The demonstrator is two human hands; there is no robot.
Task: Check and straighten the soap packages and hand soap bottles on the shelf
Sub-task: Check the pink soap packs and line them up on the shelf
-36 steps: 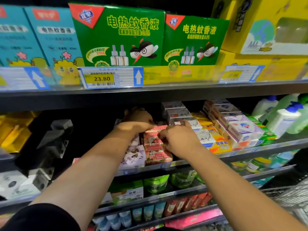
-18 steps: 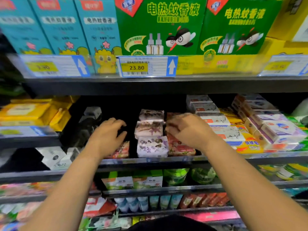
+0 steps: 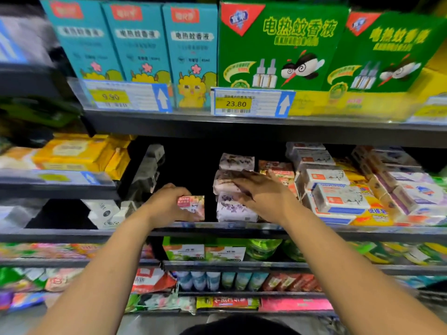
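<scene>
On the middle shelf [image 3: 217, 230], my left hand [image 3: 167, 204] grips a small pink soap package [image 3: 193, 206] that stands upright near the front edge. Just to its right is a stack of pale purple flowered soap packages [image 3: 235, 209]. My right hand [image 3: 263, 194] lies over the middle of that stack with fingers spread, touching it. Behind the hand are red-pink soap packages [image 3: 275, 169]. White and yellow boxed soaps [image 3: 338, 197] fill the shelf further right. No hand soap bottles are in view.
The shelf above carries blue boxes [image 3: 135, 44] and green mosquito-liquid boxes [image 3: 280, 47] behind price tags [image 3: 251, 102]. Yellow packs [image 3: 72, 153] lie on the left shelf, black-and-white boxes [image 3: 145, 175] beside the dark gap. Lower shelves hold mixed goods.
My left hand has closed on the pink soap package and stood it up at the shelf front. My right hand has slid left from the red packages onto the purple stack.
</scene>
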